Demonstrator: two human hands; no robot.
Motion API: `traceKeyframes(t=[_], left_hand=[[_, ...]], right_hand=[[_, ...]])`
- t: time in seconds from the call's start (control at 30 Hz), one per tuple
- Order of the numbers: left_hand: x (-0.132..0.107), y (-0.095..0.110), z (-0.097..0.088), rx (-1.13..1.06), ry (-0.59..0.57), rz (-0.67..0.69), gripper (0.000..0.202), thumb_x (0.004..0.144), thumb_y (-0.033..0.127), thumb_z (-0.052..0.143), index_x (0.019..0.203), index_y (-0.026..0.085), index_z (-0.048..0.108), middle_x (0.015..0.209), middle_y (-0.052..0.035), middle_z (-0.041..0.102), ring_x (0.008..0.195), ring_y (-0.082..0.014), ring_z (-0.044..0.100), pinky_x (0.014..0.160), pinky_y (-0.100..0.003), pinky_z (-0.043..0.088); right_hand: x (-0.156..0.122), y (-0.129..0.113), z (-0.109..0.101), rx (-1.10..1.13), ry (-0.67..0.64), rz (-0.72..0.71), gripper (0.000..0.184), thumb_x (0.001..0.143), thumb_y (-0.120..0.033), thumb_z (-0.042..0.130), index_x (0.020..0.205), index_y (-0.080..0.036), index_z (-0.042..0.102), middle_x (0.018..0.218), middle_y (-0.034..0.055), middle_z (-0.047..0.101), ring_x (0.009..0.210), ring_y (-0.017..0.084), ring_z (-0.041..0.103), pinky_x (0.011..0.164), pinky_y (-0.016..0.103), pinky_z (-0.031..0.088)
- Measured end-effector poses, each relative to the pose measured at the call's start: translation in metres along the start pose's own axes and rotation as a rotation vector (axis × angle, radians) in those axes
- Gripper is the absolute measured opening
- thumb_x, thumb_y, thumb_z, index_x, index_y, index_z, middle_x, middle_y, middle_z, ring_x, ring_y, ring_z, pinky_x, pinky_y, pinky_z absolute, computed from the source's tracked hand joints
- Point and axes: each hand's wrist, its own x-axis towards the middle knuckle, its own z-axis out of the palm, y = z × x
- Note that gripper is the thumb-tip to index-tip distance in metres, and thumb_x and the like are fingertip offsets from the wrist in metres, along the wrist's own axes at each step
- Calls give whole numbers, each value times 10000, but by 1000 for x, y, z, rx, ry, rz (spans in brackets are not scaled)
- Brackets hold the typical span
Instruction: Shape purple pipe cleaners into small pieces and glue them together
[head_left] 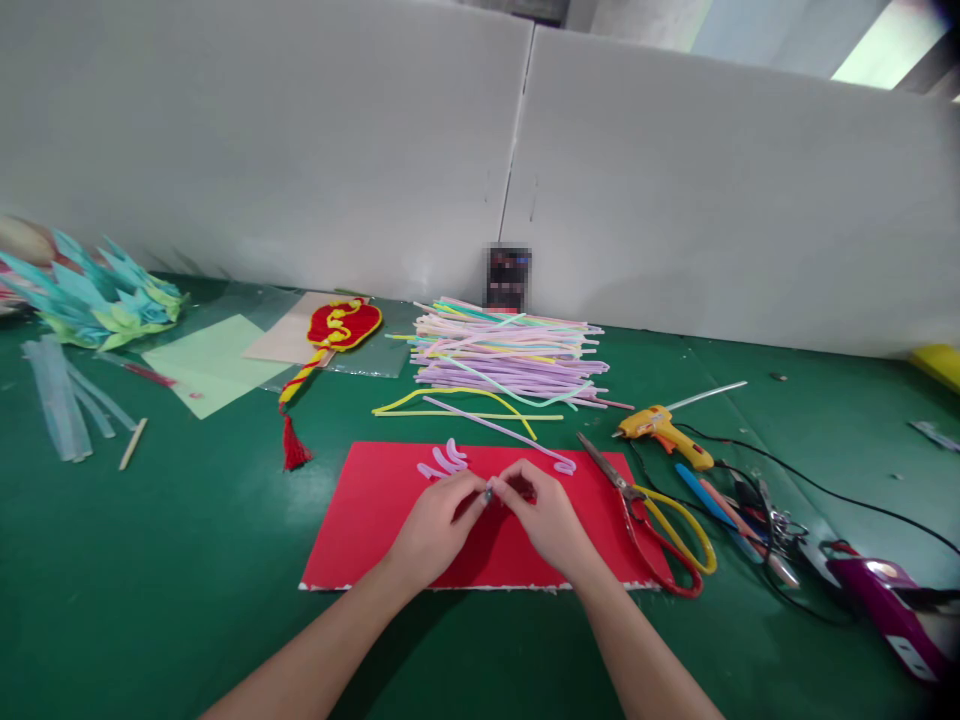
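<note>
Left hand (441, 522), right hand (546, 512) both pinched on small bit (490, 491), likely steadying it; red board (361, 510) beneath, apparently as work surface; scissors (625, 486) near right hand, seemingly for reach.

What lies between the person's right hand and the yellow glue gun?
In the head view, the scissors lie between the right hand and the glue gun, partly over the red board; a lilac stem's curled end sits nearer the hand.
</note>
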Motion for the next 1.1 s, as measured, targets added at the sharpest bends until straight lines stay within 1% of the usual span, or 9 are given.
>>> traceKeyframes(t=[0.1,0.23,0.3,0.5,0.6,0.77,0.87,0.93,1.1], left_hand=[[1,0,-2,-63,-23,-46,195,865,271,386,808,193,555,805,-13,604,761,-155,549,692,-267,427],[0,2,-5,-130,-80,-60,226,866,310,375,764,189,537,763,-6,588,726,-150,538,672,-260,426],[0,3,-4,-142,-85,-58,238,868,328,368,766,189,532,761,-6,579,721,-150,531,667,-260,424],[-1,5,-4,-147,-40,-63,229,883,305,341,825,192,531,821,-21,574,770,-156,518,704,-273,422],[0,5,-5,-156,-48,-74,206,878,292,354,804,193,519,799,-13,562,755,-152,514,695,-267,423],[-2,6,-6,-171,-81,-81,198,878,275,338,770,191,482,756,-3,524,722,-148,490,678,-264,414],[-3,6,-4,-163,-90,-67,206,882,283,332,782,191,486,768,-7,524,723,-149,487,675,-264,409],[-3,6,-3,-155,-83,-62,220,885,299,327,779,191,487,769,-8,526,719,-149,488,666,-262,408],[-2,5,-4,-124,-65,-59,235,890,302,321,779,189,493,774,-9,537,727,-151,500,669,-263,410]], right_hand=[[0,-2,-2,59,-34,8,205,805,-383,503,777,-196,582,744,12,629,713,153,582,650,262,451],[0,-3,-4,76,-80,19,186,780,-383,538,769,-201,571,738,2,628,701,148,585,637,256,455],[0,-3,-4,62,-77,15,186,787,-380,529,766,-199,569,730,0,621,692,145,581,631,254,453],[-1,-1,0,25,-50,21,182,807,-362,503,766,-196,565,729,1,612,688,140,563,629,254,441],[-1,-1,1,47,-43,13,188,802,-370,507,755,-197,566,714,-1,606,673,138,557,616,249,445],[0,-2,-3,113,-36,14,196,780,-382,535,808,-197,591,771,10,621,710,143,571,620,246,459],[-1,-3,-6,107,-93,61,236,768,-424,540,759,-191,574,679,-11,590,585,117,538,526,226,432],[-2,-5,-6,79,-128,65,260,778,-440,523,729,-189,568,636,-21,571,547,107,514,503,219,409],[-5,-8,-5,62,-161,28,252,826,-409,466,771,-189,577,692,-6,587,654,127,549,605,236,429]])
